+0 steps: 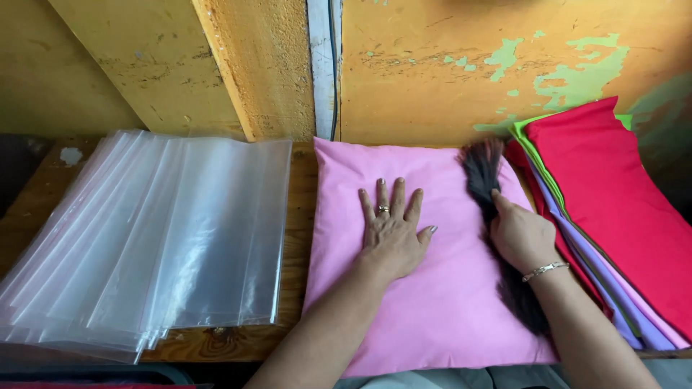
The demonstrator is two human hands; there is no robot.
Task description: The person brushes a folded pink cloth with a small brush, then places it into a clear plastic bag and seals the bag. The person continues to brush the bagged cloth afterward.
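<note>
Pillow [425,288] lay unbagged at centre; left hand [393,234] flat on it, fingers spread; right hand [520,236] gripped brush [481,173]; bags [144,238] left, untouched.

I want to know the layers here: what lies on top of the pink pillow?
On the pink pillow the left hand lies flat, and the right hand holds a dark brush on it. The fabric under the hands and the brush is hidden.
</note>
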